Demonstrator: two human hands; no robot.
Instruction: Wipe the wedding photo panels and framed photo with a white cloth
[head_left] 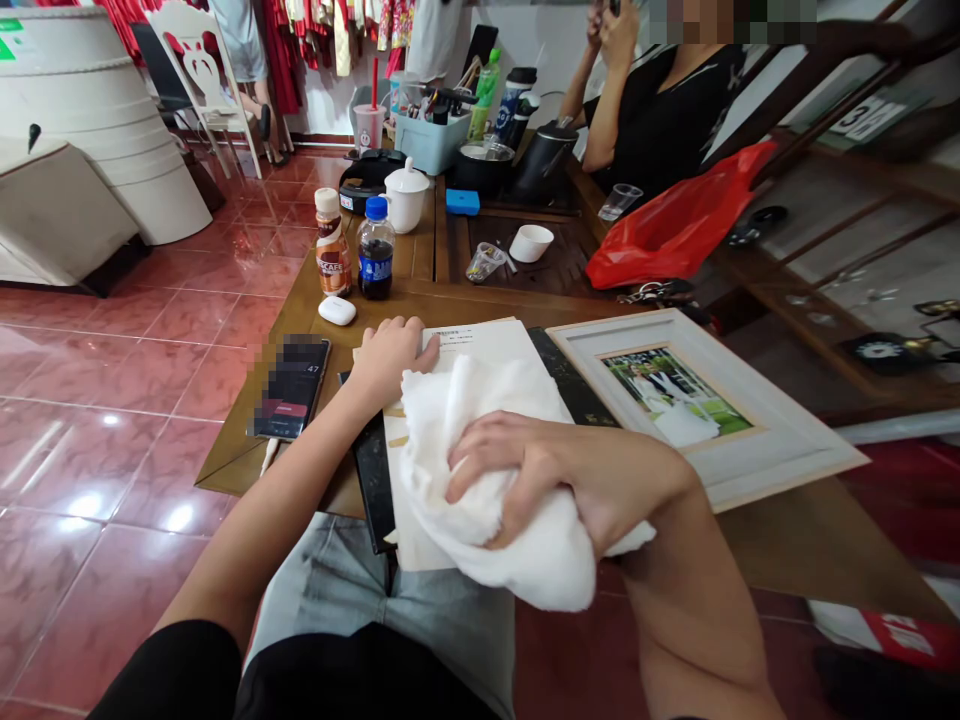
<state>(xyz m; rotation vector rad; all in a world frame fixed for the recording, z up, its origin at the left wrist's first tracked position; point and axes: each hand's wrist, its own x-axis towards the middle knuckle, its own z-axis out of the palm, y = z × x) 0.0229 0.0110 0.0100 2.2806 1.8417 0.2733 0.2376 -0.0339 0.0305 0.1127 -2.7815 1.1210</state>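
Fingers of the right hand [544, 462] clutch a white cloth [487, 395] over the near part of a printed sheet [499, 340]; the left hand [391, 358], fingers spread, rests far left, seemingly steadying it

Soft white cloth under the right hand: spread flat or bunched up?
Bunched up: the soft white cloth lies in thick, raised folds beneath the right hand, which curls over it.

There is one cloth [491, 400], one framed photo [675, 395] and one lidded mug [406, 202].
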